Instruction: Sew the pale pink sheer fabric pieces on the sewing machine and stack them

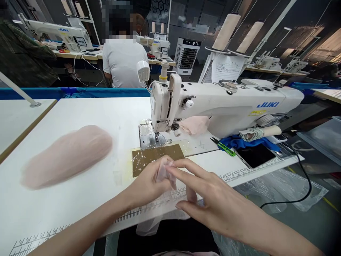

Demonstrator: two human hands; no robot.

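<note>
My left hand (151,181) is closed around a bunched piece of thin, pale pink fabric (163,170), over the front edge of the white sewing table (80,202). The fingertips of my right hand (201,188) touch that bunch from the right, fingers spread and thumb apart. More sheer fabric hangs below the table edge by my lap. Just beyond my hands stands a white sewing machine (226,96), its needle and presser foot over the metal plate (146,137). Another pale pink fabric piece (69,156) lies on the table to the left, slightly blurred.
Green thread snips (223,147), a blue cloth (233,142), a dark-screened phone (255,155) and a thread cone (269,131) lie at the right. Pink fabric (195,124) sits under the machine arm. Ahead, a person in a white shirt (125,60) sits at another machine.
</note>
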